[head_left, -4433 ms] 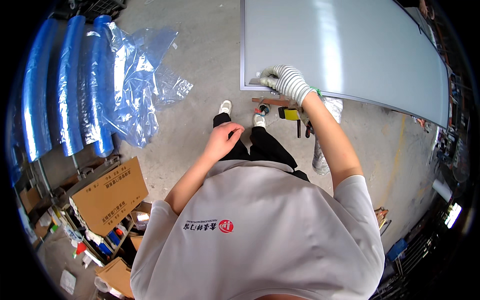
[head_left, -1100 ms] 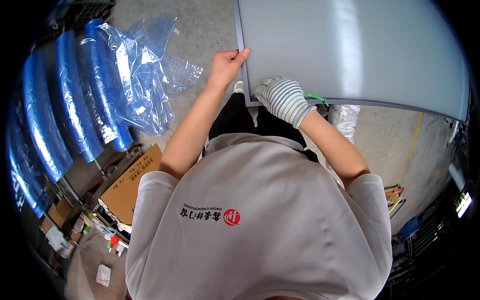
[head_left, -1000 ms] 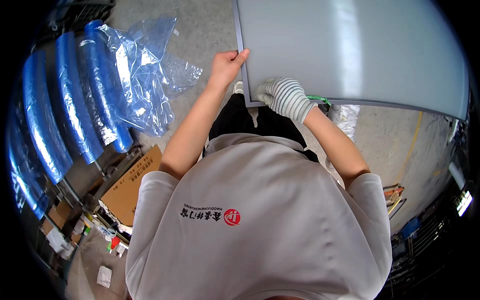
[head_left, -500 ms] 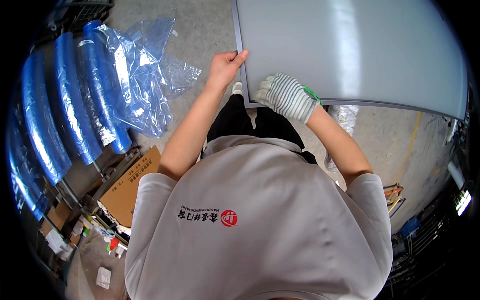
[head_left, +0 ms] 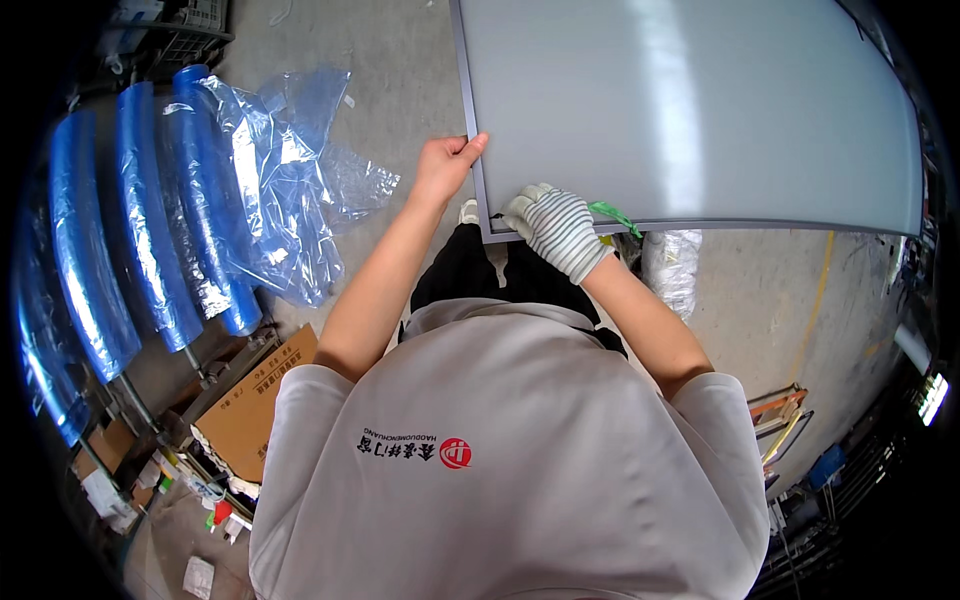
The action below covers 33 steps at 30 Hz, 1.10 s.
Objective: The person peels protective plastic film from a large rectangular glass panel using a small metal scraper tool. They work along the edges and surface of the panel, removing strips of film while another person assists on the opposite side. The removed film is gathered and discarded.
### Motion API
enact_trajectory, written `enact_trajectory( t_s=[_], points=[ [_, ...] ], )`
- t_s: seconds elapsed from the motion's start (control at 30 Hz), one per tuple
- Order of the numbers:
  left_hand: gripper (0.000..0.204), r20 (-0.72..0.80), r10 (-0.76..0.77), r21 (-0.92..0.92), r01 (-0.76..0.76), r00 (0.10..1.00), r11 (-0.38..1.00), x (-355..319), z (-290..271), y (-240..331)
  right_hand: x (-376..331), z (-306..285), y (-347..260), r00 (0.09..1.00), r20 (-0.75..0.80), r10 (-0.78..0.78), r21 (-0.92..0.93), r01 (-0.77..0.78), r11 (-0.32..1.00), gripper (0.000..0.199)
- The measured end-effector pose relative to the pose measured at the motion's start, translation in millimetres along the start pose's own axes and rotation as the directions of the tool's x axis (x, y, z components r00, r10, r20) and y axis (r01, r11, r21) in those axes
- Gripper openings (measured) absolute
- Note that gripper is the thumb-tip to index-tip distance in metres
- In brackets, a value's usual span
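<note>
A large grey framed panel [head_left: 570, 110] with a smooth, shiny face reaches away in front of me. My bare left hand [head_left: 448, 168] grips its left frame edge, thumb on top and the other fingers underneath. My right hand [head_left: 556, 228] wears a white work glove with dark stripes. Its fingers are curled together over the near left corner of the panel; whatever is in them is hidden. Just right of the glove, a green strip [head_left: 614, 216] lies across the near frame edge.
Several rolls of blue plastic film [head_left: 155, 215] stand at left on bars, with loose clear film [head_left: 290, 180] draped from one. A cardboard box [head_left: 250, 405] sits below them. A silvery wrapped bundle [head_left: 672, 270] shows beneath the panel's near edge.
The panel and both hands appear slightly lower and farther left in view. My right hand has turned a little, its fingers nearer the corner, and more of the green strip shows.
</note>
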<state>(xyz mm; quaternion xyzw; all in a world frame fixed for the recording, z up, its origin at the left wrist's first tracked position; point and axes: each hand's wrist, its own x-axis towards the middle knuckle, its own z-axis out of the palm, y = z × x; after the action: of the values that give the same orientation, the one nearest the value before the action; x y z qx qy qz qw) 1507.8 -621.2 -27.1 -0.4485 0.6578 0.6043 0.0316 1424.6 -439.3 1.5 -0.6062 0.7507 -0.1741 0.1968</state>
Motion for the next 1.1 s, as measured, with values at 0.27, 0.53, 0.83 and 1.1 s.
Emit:
enact_trajectory(
  t_s=[0.27, 0.53, 0.83, 1.1],
  points=[
    [0.041, -0.001, 0.06, 0.187, -0.058, 0.998, 0.981, -3.7, -5.5, -5.0, 27.7, -22.6, 2.8, 0.972, 0.233, -0.033, -0.087, 0.055, 0.995, 0.017],
    [0.032, 0.242, 0.705, 0.578, -0.683, 0.667, 0.447, -84.1, -11.7, 8.3, 1.2, -33.8, 24.5, 0.969, -0.019, 0.247, 0.145, -0.242, 0.96, 0.021],
    [0.014, 0.587, 0.528, 0.522, -0.786, 0.614, 0.333, -61.6, -13.2, 25.0, -30.9, -26.3, 30.2, 0.936, 0.052, 0.347, 0.308, -0.346, 0.886, 0.023],
    [0.014, 0.212, 0.626, 0.39, -0.652, 0.751, 0.65, -53.3, -26.5, 17.7, -17.4, -34.4, 16.1, 0.951, 0.182, 0.249, 0.196, -0.284, 0.939, 0.022]
  ],
)
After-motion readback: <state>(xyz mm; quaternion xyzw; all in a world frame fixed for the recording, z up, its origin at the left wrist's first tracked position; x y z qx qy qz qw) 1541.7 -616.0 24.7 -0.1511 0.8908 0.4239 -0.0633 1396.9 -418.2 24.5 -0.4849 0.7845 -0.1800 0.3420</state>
